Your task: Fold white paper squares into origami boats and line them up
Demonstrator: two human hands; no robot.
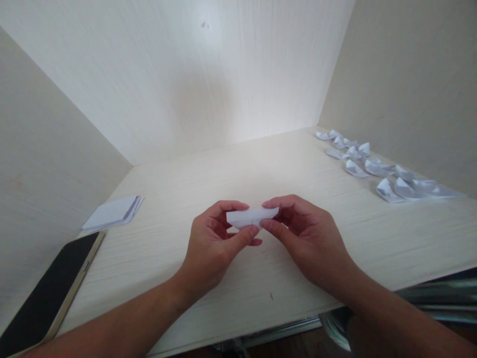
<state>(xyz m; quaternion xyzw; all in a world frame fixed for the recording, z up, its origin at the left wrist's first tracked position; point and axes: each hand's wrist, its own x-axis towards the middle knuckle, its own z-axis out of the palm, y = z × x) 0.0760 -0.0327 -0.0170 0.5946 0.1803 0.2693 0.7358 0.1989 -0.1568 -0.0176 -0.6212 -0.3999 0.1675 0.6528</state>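
Phone [48,288]: lies face up at the front left corner of the worktop [261,164], well apart from the hands.

Stack of paper squares [114,211]: sits just behind the phone near the left edge, probably there for easy reach.

Left hand [212,243]: thumb and fingers pinch the left end of the folded paper piece [251,217].

Right hand [305,233]: pinches the right end the same way. Gripped at both ends, the piece is held level with its creases closed. It sits mid-worktop, toward the front edge. Whether it touches the surface cannot be made out.

Folded paper shapes [387,174]: strewn along the right edge toward the rear right corner, out of the hands' way.
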